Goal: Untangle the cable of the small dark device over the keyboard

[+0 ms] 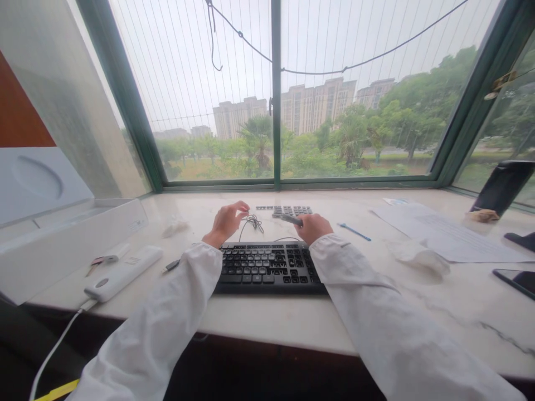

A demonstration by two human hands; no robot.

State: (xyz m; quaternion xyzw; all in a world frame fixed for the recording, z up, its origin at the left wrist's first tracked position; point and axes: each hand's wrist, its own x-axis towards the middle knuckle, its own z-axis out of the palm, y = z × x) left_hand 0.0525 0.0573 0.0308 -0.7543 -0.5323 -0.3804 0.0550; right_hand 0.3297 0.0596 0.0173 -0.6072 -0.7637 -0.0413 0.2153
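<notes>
**Two hands beyond a keyboard on a window worktop**

A person in white sleeves reaches across a black keyboard (267,267) that lies on a pale marble worktop (267,317) below a green-framed window (275,94). The right hand (312,227) rests just past the keyboard's far edge, its fingers closed around a slim dark tool (291,220) whose tip points left toward the other hand. The left hand (228,220) is raised a little above the worktop, fingers curled with thumb and forefinger pinched near each other; whether they grip anything is too small to tell. Between the hands lies a tangle of thin dark wire (253,223), just beside the left fingertips. Behind it, nearer the window, loose dark keycaps (285,210) lie in rows on the worktop, close to the tool's tip.

To the left, a white lidded box (62,245) stands open, its lid (37,181) tilted up against the wall. In front of it lies a white oblong device (123,273) with a white cable (54,348) running off the worktop's edge, and a small dark stick (171,265) lies near the keyboard's left corner. To the right are a blue pen (354,231), a crumpled tissue (418,257), a printed sheet (443,231), a phone (516,281) at the edge and a dark object (504,186) leaning at the window.
</notes>
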